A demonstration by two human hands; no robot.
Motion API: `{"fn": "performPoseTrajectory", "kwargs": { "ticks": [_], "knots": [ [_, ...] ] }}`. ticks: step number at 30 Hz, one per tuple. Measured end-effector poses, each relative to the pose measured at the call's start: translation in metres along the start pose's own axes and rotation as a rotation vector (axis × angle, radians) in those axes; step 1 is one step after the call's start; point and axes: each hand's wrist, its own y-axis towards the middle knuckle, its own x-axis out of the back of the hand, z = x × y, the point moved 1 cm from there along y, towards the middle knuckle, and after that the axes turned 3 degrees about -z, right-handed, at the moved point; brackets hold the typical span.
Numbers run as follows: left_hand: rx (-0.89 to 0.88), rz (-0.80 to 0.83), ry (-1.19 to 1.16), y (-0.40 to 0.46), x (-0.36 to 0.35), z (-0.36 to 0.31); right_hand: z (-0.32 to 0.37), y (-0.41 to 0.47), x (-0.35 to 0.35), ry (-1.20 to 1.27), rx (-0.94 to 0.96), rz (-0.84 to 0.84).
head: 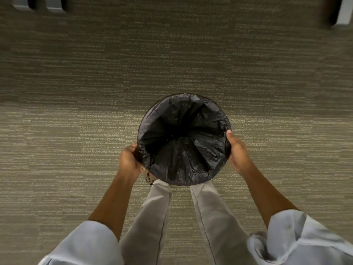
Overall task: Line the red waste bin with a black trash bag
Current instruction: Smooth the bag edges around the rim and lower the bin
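I look straight down into a round waste bin on the carpet. A black trash bag (pixel 183 138) fills its inside and is folded over the whole rim, so none of the bin's red shows. My left hand (pixel 129 159) grips the bag-covered rim at the lower left. My right hand (pixel 237 153) holds the rim at the right side, thumb lying on the top edge. The bag's wrinkled plastic sags toward a dark centre.
Grey-beige striped carpet (pixel 95 92) lies all around the bin. My legs in light trousers (pixel 152 217) stand just behind the bin, with a shoe (pixel 148 176) under its near edge. Dark furniture legs (pixel 65 4) show at the top left and top right corners.
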Motion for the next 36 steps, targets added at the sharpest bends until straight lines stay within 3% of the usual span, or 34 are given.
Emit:
{"fn": "performPoseTrajectory", "kwargs": {
  "ticks": [2, 7, 10, 15, 18, 21, 24, 31, 36],
  "knots": [
    [-0.013, 0.025, -0.024, -0.005, -0.002, 0.001, 0.0, 0.001, 0.001, 0.018, -0.016, -0.012],
    [-0.156, -0.021, 0.168, -0.014, -0.011, 0.002, 0.003, -0.004, 0.007, -0.093, 0.02, -0.043],
    [-0.252, -0.106, 0.379, -0.019, -0.013, -0.006, 0.01, -0.009, 0.015, -0.394, 0.134, -0.034],
    [-0.312, -0.195, 0.469, -0.033, -0.026, -0.022, 0.029, -0.011, 0.026, -0.859, 0.303, -0.071],
    [-0.445, -0.325, 0.471, -0.058, -0.058, -0.032, 0.042, -0.011, 0.032, -0.887, 0.305, -0.183],
    [-0.604, -0.371, 0.456, -0.087, -0.105, -0.046, 0.053, -0.014, 0.048, -0.753, 0.274, -0.318],
    [-0.628, -0.212, 0.407, -0.114, -0.155, -0.062, 0.066, -0.018, 0.077, -0.601, 0.242, -0.408],
    [-0.611, 0.454, 0.357, -0.16, -0.305, -0.106, 0.128, -0.003, 0.154, 0.045, 0.196, -0.525],
    [-0.76, 0.57, 0.54, -0.193, -0.384, -0.113, 0.188, 0.025, 0.183, 0.257, 0.177, -0.642]
  ]
}}
